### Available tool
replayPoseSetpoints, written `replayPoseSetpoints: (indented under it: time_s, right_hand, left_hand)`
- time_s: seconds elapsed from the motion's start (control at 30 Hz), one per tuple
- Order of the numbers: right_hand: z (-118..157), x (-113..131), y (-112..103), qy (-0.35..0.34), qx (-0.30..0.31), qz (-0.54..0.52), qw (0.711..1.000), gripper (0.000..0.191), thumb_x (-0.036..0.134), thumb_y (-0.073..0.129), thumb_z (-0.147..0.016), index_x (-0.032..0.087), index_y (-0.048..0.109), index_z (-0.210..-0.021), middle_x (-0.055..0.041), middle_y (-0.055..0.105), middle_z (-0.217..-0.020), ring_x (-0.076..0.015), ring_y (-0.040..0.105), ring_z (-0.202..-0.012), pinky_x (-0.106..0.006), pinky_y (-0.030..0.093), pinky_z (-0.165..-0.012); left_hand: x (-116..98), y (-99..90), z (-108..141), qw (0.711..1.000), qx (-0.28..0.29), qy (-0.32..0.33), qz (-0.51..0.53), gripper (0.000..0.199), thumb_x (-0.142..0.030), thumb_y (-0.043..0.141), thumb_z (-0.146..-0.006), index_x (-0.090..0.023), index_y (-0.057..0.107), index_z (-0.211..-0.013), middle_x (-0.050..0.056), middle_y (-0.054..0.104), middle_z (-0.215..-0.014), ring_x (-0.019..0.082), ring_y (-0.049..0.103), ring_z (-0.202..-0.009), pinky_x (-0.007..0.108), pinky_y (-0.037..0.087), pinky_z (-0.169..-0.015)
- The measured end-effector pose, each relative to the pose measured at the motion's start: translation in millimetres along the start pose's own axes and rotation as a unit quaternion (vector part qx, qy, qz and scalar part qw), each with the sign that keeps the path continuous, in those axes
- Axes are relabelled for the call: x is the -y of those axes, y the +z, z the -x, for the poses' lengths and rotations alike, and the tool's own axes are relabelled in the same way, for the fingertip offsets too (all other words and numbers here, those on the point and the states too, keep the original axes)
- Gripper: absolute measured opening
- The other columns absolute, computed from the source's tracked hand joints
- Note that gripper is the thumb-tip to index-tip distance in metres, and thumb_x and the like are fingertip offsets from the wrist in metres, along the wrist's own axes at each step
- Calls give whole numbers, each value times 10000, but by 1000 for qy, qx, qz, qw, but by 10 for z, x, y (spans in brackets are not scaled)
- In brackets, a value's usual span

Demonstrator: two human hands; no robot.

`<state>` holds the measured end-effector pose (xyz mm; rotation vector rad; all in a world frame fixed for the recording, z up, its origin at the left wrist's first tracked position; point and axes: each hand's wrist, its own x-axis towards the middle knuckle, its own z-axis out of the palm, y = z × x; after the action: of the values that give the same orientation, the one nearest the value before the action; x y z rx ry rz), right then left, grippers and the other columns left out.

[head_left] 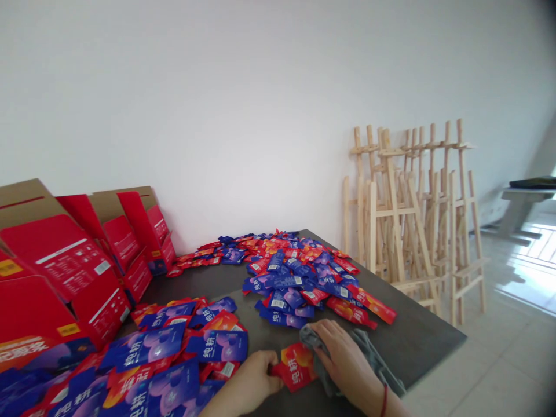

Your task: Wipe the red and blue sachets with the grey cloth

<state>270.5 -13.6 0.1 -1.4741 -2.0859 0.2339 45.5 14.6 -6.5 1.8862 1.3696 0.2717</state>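
Left hand: curled, pinching the edge of the red sachet
Right hand: half-closed on a grey cloth, just right of the sachet
Sachet pile: beyond the sachet, on the dark tabletop

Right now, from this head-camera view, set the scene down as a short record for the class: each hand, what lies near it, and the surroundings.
Left hand: fingers at the edge of a red sachet
Right hand: on a grey cloth
Right wrist: red string bracelet
Nearby: heaps of blue and red sachets on a dark table
Left side: red cardboard boxes
Background: wooden easels by a white wall
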Motion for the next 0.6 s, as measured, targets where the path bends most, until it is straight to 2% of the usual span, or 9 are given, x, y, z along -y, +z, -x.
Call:
replayPoseSetpoints:
  time_s: [0.07, 0.13, 0.23, 0.3, 0.43, 0.5, 0.6]
  right_hand:
    - [17, 144, 83, -47, 19, -16, 999, 343, 189, 497, -871, 282, 563, -1194, -26, 589, -1164, -211, 510, -1074, -324, 355, -942]
    - [20, 196, 166, -65, 32, -22, 997, 345, 182, 512, -859, 290, 566, -1182, -17, 583, -1169, -208, 499, -1078, -322, 349, -937]
    - [3, 107, 232, -34, 38, -10, 999, 358, 148, 497, -844, 261, 567, -1177, -31, 578, -1171, -214, 497, -1071, -329, 347, -929]
    - [-9, 5, 240, -12, 43, 9, 999, 373, 121, 479, -834, 250, 576, -1170, -40, 586, -1153, -223, 504, -1059, -340, 347, -925]
    - [-13, -119, 256, -4, 47, 31, 998, 398, 92, 475, -810, 254, 589, -1154, -35, 598, -1120, -225, 514, -1039, -345, 348, -912]
    - [-5, -130, 279, -7, 40, 33, 999, 409, 94, 479, -808, 260, 581, -1168, -31, 597, -1124, -219, 519, -1027, -341, 355, -896]
    - [11, -126, 321, -11, 24, 40, 999, 424, 102, 478, -813, 261, 561, -1197, -34, 593, -1137, -219, 520, -1028, -342, 355, -883]
  left_hand:
    - [-2, 37, -23, 998, 16, 14, 65, 162, -225, 502, -642, -188, 579, -780, -23, 601, -718, 153, 539, -682, 231, 361, -578]
    - [8, 70, -29, 994, 23, 10, 109, 231, -225, 452, -647, -179, 577, -836, -29, 567, -695, 134, 510, -633, 219, 341, -543]
    - [32, 29, 21, 992, 17, -3, 127, 270, -225, 419, -618, -181, 558, -845, -32, 538, -682, 129, 500, -614, 204, 309, -505]
    - [40, -98, 105, 992, 3, -12, 128, 230, -236, 411, -604, -191, 534, -793, -39, 524, -663, 128, 497, -619, 197, 303, -501]
    - [67, -602, 359, 990, -65, 0, 125, 110, -295, 421, -636, -204, 455, -689, -53, 492, -623, 123, 470, -598, 201, 349, -542]
    - [122, -941, 493, 987, -112, 8, 116, 144, -343, 454, -660, -204, 467, -697, -48, 525, -647, 136, 494, -630, 214, 392, -594]
    - [286, -1469, 657, 977, -189, -30, 94, 213, -408, 514, -649, -203, 505, -706, -43, 549, -618, 163, 526, -638, 233, 425, -606]
